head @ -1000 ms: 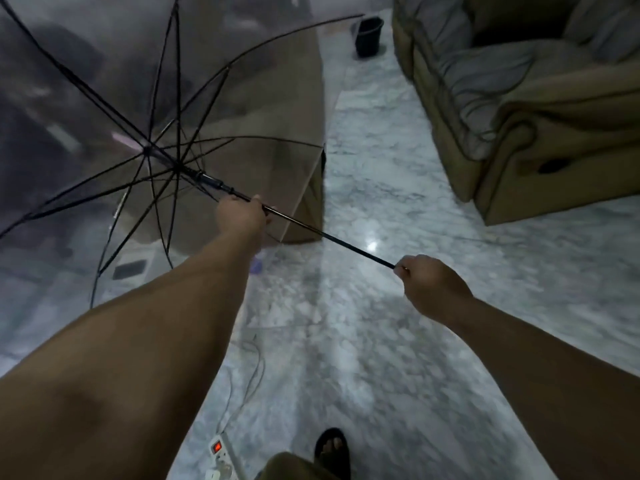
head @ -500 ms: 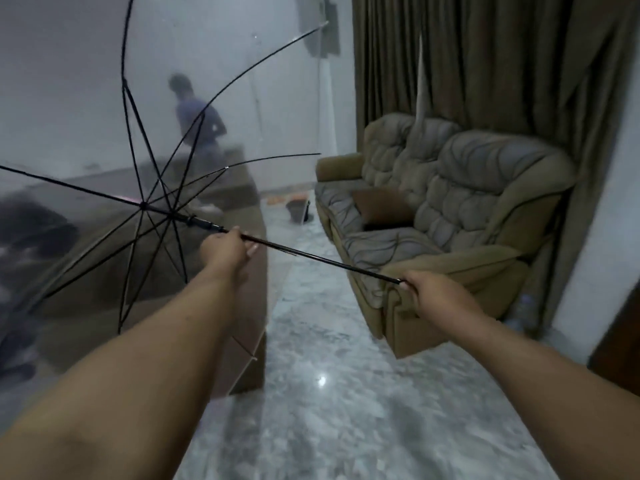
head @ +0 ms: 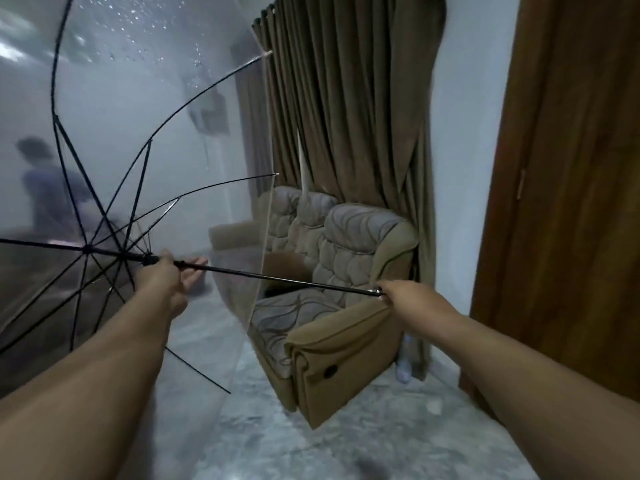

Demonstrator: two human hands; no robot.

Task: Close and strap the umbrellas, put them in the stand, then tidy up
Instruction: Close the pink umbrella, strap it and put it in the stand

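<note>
A clear umbrella (head: 145, 109) with black ribs is open and held sideways in front of me, canopy to the left with water drops on it. Its thin black shaft (head: 277, 278) runs from the rib hub to the right. My left hand (head: 166, 275) is at the black runner on the shaft, thumb and palm against it, fingers stretched out past the shaft. My right hand (head: 412, 297) grips the shaft's handle end, which is hidden in my fist.
A brown and grey sofa (head: 346, 306) stands straight ahead under brown curtains (head: 346, 116). A wooden door (head: 571, 202) fills the right. A plastic bottle (head: 405, 362) sits by the sofa's corner. A person (head: 48, 192) shows blurred through the canopy. The floor is grey marble (head: 346, 445).
My view has swung up from the floor to the sofa and curtains. The umbrella rose with it and stays open. My left hand's fingers have loosened and stretched out by the runner.
</note>
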